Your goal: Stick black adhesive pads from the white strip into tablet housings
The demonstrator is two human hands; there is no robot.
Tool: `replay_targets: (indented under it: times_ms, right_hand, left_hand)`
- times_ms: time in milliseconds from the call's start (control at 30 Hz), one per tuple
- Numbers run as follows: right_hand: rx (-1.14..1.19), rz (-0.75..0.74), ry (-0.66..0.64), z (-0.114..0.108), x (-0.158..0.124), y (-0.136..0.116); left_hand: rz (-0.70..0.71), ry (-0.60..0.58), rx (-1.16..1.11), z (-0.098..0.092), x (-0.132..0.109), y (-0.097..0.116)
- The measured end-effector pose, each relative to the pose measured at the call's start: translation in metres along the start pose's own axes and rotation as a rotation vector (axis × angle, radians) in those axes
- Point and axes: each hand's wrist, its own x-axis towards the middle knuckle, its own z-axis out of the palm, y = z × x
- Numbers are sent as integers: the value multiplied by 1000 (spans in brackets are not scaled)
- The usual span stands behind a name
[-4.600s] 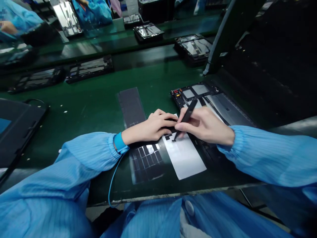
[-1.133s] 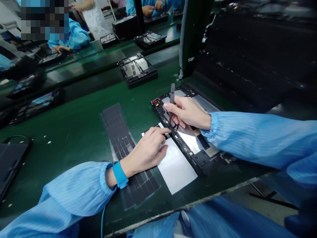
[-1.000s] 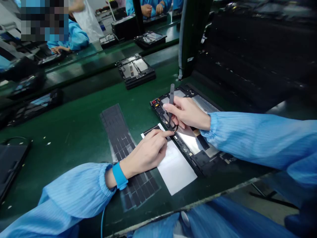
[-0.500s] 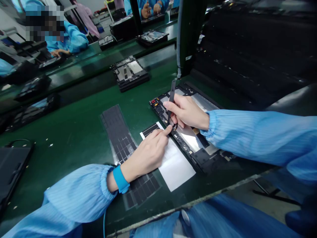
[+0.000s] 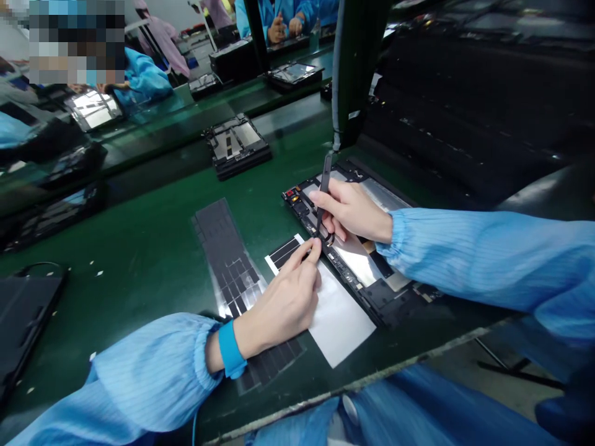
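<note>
Left hand [image 5: 283, 303] sits nearest, fingertips at a black strip [image 5: 284, 254] on a white backing sheet [image 5: 341, 325], pinching or pressing unclear. Sheet's long axis runs beside an open tablet housing [image 5: 388, 297]. Right hand [image 5: 351, 214] grips black tweezers [image 5: 325, 192], tips just beside the strip. Dark pad sheet [image 5: 218, 241] lies left on a green bench mat [image 5: 139, 210].

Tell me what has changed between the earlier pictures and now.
The tweezers in the right hand have moved from the white backing sheet up to the edge of the tablet frame, now held nearly upright. The left hand has drawn back, uncovering black strips on the sheet. The right hand keeps its grip; the dark strip sheet lies where it was.
</note>
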Motion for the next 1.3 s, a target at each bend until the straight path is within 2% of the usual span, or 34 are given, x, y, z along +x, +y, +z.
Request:
replay_targets:
  times_ms: [133,233,300,367,433,500,567,633,700,767,867,967,1067,1100,1200,1300]
  right_hand:
    - [3,11,-1,3,1,0]
    - [-17,41,-19,-7,3,-8]
    - [-109,38,0,-23,5,-14]
    - [-287,48,85,-44,9,-14]
    - [-396,114,238,-63,14,-6]
    - [-260,204,393,-74,20,6]
    - [-83,227,429,-77,25,18]
    - [57,222,395,-76,26,23]
    - [182,236,358,-75,26,23]
    - [270,257,330,-76,25,21]
    - [354,268,313,-78,23,19]
    - [484,232,311,-76,21,21]
    - [537,212,285,-71,21,26]
    - [523,219,278,-70,21,29]
    - [456,236,251,-66,24,36]
    - [393,246,247,-65,26,41]
  left_hand:
    - [-58,-60,-147,2,-6,22]
    - [-123,-72,-243,-6,-5,31]
    - [-246,19,-283,-14,3,24]
    - [-437,104,-265,-21,18,6]
    - [-590,55,-231,-27,36,-16]
    - [-637,-116,-274,-31,54,-36]
    - [-639,-223,-303,-33,65,-47]
    - [-628,-241,-305,-33,71,-47]
    - [-623,-208,-368,-30,73,-39]
    - [-627,-107,-585,-26,75,-29]
    - [-602,140,-1010,-24,84,-20]
    - [-618,348,-1107,-45,91,-33]
    - [-643,620,-983,-90,79,-70]
    - [-671,843,-853,-108,70,-86]
    - [-703,1162,-697,-157,38,-139]
    - [-819,1429,-549,-182,2,-188]
